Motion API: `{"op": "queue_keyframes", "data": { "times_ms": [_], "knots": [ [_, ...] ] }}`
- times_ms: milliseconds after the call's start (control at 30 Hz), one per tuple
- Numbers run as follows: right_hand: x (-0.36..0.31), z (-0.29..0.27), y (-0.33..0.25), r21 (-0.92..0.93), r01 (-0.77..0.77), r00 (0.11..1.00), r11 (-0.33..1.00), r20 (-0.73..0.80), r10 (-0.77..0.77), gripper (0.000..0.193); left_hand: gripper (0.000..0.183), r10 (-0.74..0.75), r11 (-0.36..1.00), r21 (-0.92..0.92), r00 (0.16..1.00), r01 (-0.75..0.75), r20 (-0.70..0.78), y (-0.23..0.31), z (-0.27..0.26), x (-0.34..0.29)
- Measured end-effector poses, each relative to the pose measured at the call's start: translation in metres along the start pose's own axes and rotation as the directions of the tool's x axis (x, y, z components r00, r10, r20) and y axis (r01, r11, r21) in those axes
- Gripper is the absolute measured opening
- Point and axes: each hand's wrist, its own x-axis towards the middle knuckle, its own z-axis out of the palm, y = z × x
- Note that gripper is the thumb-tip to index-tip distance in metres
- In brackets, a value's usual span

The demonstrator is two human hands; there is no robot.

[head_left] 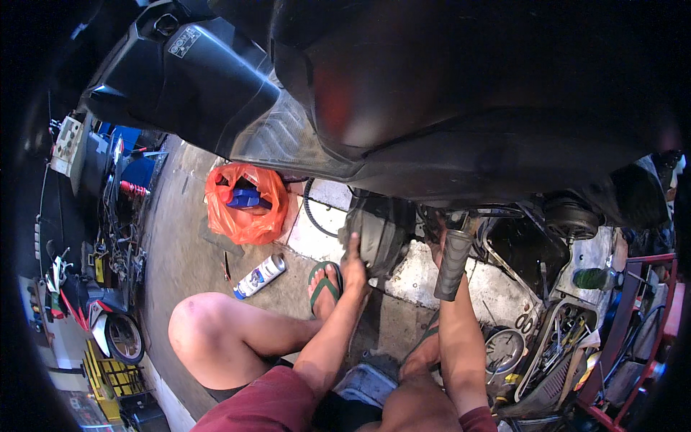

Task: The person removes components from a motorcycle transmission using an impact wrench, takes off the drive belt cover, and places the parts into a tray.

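Under the raised body of a black scooter (446, 151), my left hand (353, 272) grips the left side of a boxy grey-black part (377, 234). One digit points up along its near face; the other fingers are mostly hidden. My right hand (436, 250) reaches up beneath the scooter, beside the mechanical parts there. A ribbed grey rubber footpeg (455, 265) stands in front of that hand and wrist, so its fingers and anything in them are hidden. A black hose or cable (311, 209) curves on the white floor tile left of the boxy part.
An orange plastic bag (246, 223) with blue bottles and a white-blue spray can (260, 276) lie at left. To the right are a black pan (527, 253), a tray of tools (561, 338) and a red metal rack (633, 338). Further left stands a yellow crate (108, 374).
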Motion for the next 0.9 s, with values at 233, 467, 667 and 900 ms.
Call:
{"op": "queue_keyframes", "data": {
  "times_ms": [233, 467, 667, 900],
  "knots": [
    [-0.020, 0.033, 0.023, -0.308, -0.181, 0.959, 0.934, -0.264, 0.098, 0.054, 0.093, 0.112, 0.944, 0.329, 0.961, -0.024, -0.251, -0.026, -0.099, -0.037],
    [-0.072, 0.049, 0.075, -0.825, -0.061, 0.997, 0.561, -0.077, -0.006, 0.074, 0.079, 0.216, 0.976, 0.017, 0.963, -0.216, -0.159, -0.039, -0.060, -0.129],
    [-0.067, 0.011, 0.114, -0.346, -0.358, 0.934, 0.867, -0.157, 0.323, 0.062, 0.083, 0.062, 0.998, 0.010, 0.961, -0.061, -0.268, -0.086, -0.080, -0.131],
    [0.010, -0.086, 0.134, -0.451, -0.034, 0.980, 0.892, -0.189, -0.058, 0.034, 0.088, 0.148, 0.978, 0.174, 0.966, -0.112, -0.211, -0.076, -0.049, -0.141]
  ]
}}
